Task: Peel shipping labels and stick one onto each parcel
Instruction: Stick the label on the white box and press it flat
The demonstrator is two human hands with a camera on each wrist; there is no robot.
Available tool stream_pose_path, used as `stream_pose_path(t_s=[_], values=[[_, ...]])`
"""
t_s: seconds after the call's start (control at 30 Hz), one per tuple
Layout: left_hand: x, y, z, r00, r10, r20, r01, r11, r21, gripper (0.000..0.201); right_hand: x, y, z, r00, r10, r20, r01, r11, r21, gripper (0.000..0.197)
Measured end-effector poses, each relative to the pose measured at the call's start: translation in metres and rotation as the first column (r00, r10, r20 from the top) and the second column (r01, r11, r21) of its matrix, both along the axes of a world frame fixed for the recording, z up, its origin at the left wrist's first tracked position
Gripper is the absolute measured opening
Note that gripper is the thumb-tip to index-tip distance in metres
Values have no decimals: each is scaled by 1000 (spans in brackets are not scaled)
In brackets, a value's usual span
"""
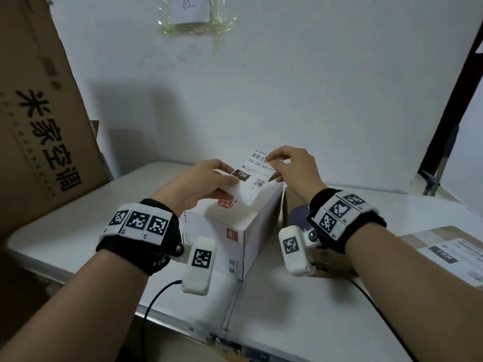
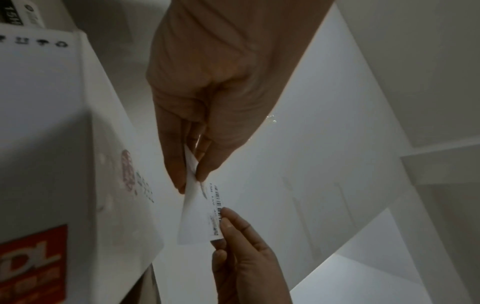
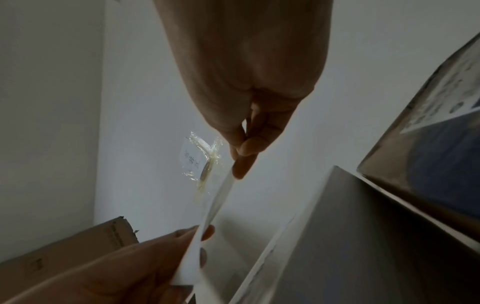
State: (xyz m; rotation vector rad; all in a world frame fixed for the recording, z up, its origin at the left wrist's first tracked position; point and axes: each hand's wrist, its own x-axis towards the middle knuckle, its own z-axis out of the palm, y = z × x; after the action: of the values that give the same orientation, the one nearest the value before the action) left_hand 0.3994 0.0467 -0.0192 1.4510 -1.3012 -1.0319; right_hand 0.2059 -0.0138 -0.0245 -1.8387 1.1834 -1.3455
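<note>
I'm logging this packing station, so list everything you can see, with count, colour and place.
shipping label: one, white with black print, held above the white box
white box: one, white with red marks, table centre
brown box: one, brown, right of the white box
labelled parcel: one, brown, table's right edge
big carton: one, brown, far left
taped note: one, white, on the wall
table: one, white
left hand: pinches the label's left edge
right hand: pinches its right edge
</note>
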Motion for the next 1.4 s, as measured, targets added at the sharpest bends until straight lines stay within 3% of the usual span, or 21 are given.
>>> stream_pose_path(t_s=[0.37,0.5,0.73,0.87,1.0,1.13,1.4], values=[[0,16,-20,994,89,65,-80,989,-126,15,8,-10,-12,975,123,-184,-106,990,97,25],[-1,19,-22,998,58,26,-56,993,-101,4,5,-9,-16,973,137,-185,-115,986,123,26],[-5,22,-25,997,38,-66,-40,999,-25,9,4,-9,-20,972,182,-150,-147,964,220,26],[-5,23,-25,994,54,-98,-53,999,10,10,8,-11,-17,959,191,-207,-141,962,235,28],[-6,24,-25,998,69,-1,-68,997,38,9,13,-15,-26,943,223,-246,-147,944,294,35],[-7,21,-24,968,121,219,-112,992,-49,4,15,-19,-30,938,243,-245,-156,932,326,41],[-3,17,-28,970,109,215,-105,994,-29,6,13,-18,-29,942,259,-211,-169,914,368,39]])
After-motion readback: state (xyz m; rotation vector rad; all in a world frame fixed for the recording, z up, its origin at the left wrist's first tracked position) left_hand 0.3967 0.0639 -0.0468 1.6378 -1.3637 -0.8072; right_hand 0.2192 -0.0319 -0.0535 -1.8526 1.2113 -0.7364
